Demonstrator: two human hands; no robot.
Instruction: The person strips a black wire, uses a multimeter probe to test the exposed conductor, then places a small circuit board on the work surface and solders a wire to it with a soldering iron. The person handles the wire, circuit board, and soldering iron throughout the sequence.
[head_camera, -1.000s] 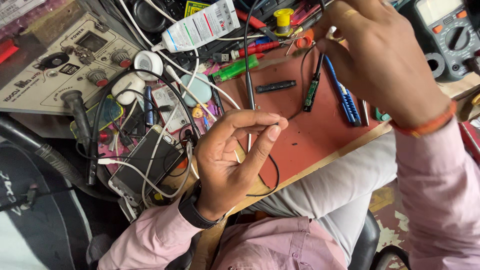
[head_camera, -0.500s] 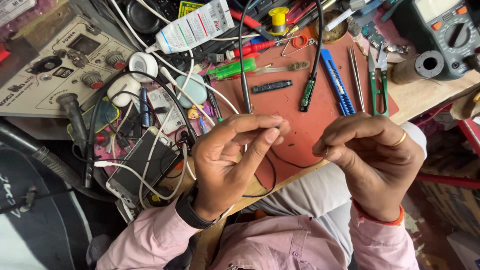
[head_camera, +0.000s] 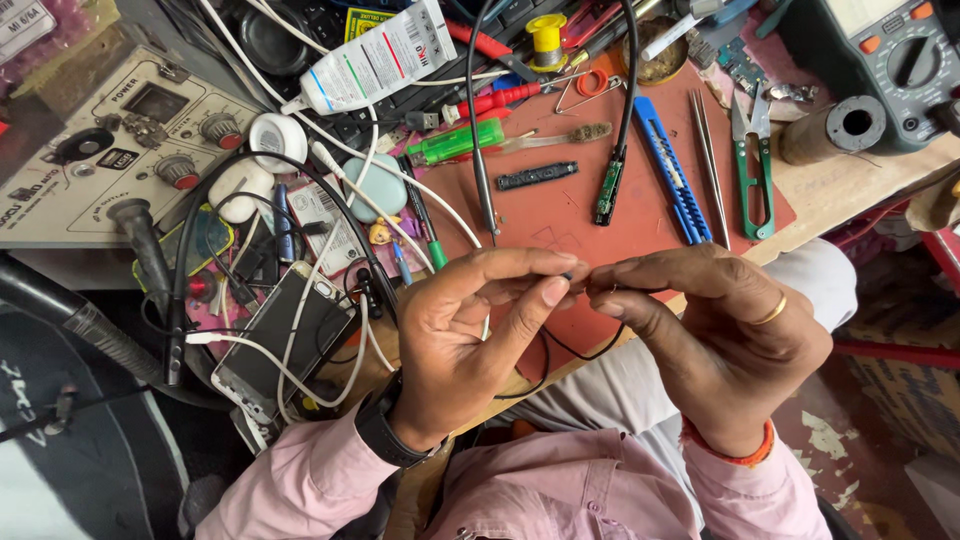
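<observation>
My left hand (head_camera: 470, 335) and my right hand (head_camera: 715, 335) meet fingertip to fingertip above the near edge of a red-brown work mat (head_camera: 570, 215). Between the pinched fingers is a small dark part on a thin black wire (head_camera: 585, 352) that loops down under both hands. The part itself is mostly hidden by my fingers. A black cable (head_camera: 478, 130) runs up the mat from just above my left thumb. My right hand wears a ring and an orange wrist thread; my left wrist has a black band.
On the mat lie a blue utility knife (head_camera: 675, 185), tweezers (head_camera: 708, 165), green-handled scissors (head_camera: 752, 175), a small green circuit board (head_camera: 607, 190) and a green lighter (head_camera: 455, 145). A phone (head_camera: 290, 335), a power supply (head_camera: 120, 150), a white tube (head_camera: 375, 60) and a multimeter (head_camera: 885, 55) crowd the bench.
My right hand came down from the far right of the bench to my left hand. Both hands now pinch the small part on the thin wire together.
</observation>
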